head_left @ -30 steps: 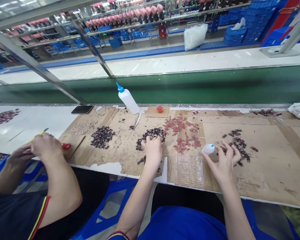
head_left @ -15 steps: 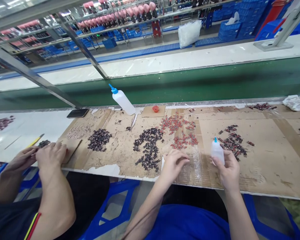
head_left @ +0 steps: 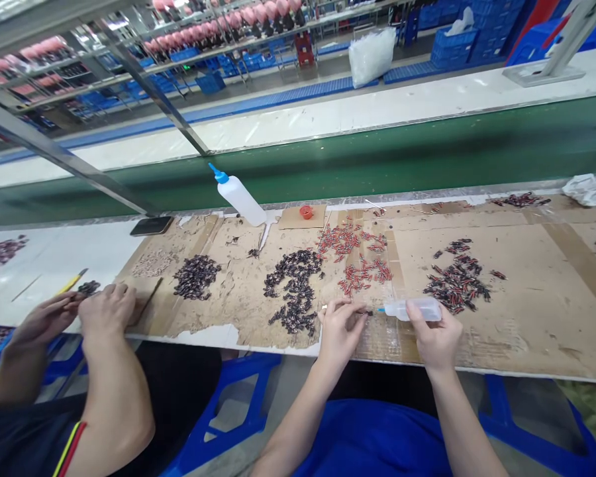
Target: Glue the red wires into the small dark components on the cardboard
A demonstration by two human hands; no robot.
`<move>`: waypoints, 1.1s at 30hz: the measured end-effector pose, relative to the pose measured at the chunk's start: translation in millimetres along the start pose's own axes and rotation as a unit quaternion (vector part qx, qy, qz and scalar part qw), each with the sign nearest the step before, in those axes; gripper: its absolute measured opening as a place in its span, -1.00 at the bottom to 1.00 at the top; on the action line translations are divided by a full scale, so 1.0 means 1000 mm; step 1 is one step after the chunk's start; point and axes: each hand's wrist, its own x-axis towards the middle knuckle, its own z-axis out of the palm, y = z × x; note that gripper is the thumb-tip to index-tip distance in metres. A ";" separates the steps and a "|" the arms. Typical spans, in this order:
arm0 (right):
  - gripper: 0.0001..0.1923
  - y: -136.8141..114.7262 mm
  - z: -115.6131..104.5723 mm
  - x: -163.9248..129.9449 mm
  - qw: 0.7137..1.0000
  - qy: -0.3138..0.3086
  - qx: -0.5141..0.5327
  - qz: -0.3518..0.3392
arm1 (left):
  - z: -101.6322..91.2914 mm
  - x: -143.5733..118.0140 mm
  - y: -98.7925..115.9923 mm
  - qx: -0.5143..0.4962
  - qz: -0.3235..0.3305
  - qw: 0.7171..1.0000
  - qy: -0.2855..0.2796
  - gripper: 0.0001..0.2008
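My right hand [head_left: 438, 334] is closed around a small translucent squeeze bottle [head_left: 430, 309]. The bottle lies sideways, its thin blue tip pointing left. Pinched in the fingertips of my left hand [head_left: 342, 326] is a tiny dark part [head_left: 369, 313], just short of that tip. Beyond my hands lie loose red parts [head_left: 360, 277] on the cardboard sheet [head_left: 536, 291]. To the left is a pile of small black parts [head_left: 298, 295]. A heap of black-and-red pieces [head_left: 459, 281] sits right of the bottle.
A larger white bottle with a blue nozzle [head_left: 242, 201] leans at the back, near a red cap [head_left: 306, 212]. At the left, a co-worker's hands [head_left: 104, 308] are at the table beside a yellow cutter [head_left: 72, 283]. A phone [head_left: 151, 226] and a crumpled white cloth [head_left: 585, 191] lie farther back.
My right hand has tipped the squeeze bottle from upright to sideways and brought its tip left, close to my left fingertips. The dark part now shows at those fingertips.
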 end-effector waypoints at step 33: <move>-0.65 0.003 0.006 -0.001 0.997 -0.056 -0.039 -0.025 | 0.004 -0.002 -0.001 -0.015 -0.021 0.999 0.039 -0.87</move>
